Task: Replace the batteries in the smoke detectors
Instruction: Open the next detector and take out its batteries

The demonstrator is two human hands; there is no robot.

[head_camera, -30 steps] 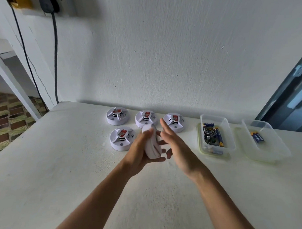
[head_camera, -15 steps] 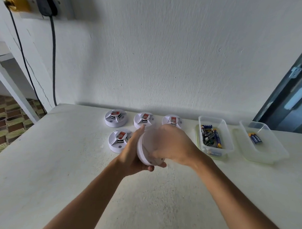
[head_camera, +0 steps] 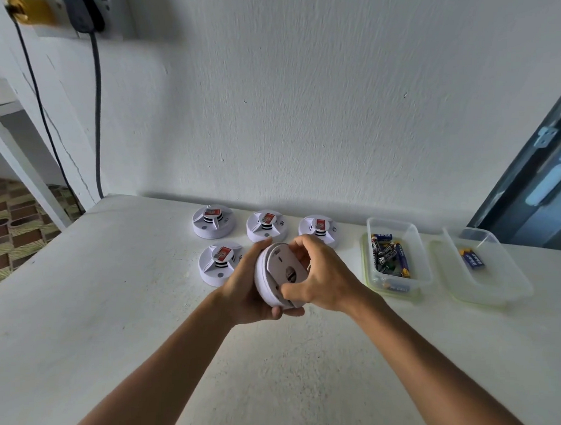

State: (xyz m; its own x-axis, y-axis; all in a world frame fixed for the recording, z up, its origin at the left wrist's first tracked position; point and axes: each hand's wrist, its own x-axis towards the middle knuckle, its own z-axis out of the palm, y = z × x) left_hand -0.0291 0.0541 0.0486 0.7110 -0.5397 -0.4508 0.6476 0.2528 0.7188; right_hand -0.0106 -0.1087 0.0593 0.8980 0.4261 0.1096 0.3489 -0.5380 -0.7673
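Since the earlier frame my right hand has shifted from covering the smoke detector to pinching its back plate, thumb low and fingers at the top edge. Head view: my left hand cups the detector from the left at centre frame, above the table. Its disc stands on edge, back face turned right, towards the right hand and the battery tub. Both hands grip it. I judge the plate must be twisted off next. Four detectors lie behind, upper centre.
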